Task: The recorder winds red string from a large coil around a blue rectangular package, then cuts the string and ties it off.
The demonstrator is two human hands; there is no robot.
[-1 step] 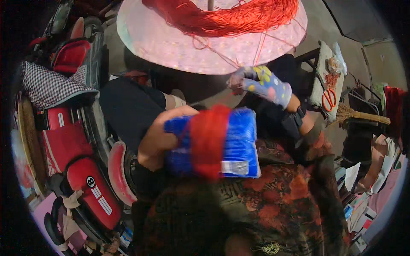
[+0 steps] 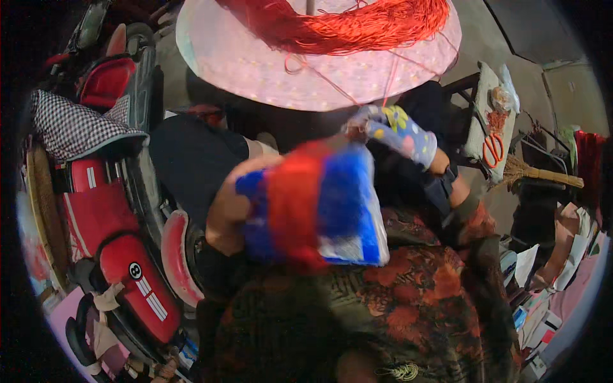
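While red thread (image 2: 295, 204) wraps it, left hand (image 2: 225, 210) grips blue package (image 2: 348, 204).

The card (image 2: 348, 210) is showing blue with red thread (image 2: 290, 204) wrapped on it, the glove (image 2: 399, 134) is showing blue with yellow and pink spots, the round table (image 2: 255, 70) is looking pink with dots, and the scooter (image 2: 121, 255) is shining red.

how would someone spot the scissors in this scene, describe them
Start at the big pale round table heaped with red thread. Look right to the small pale board. The scissors lie on it, the only thing there with orange loop handles.
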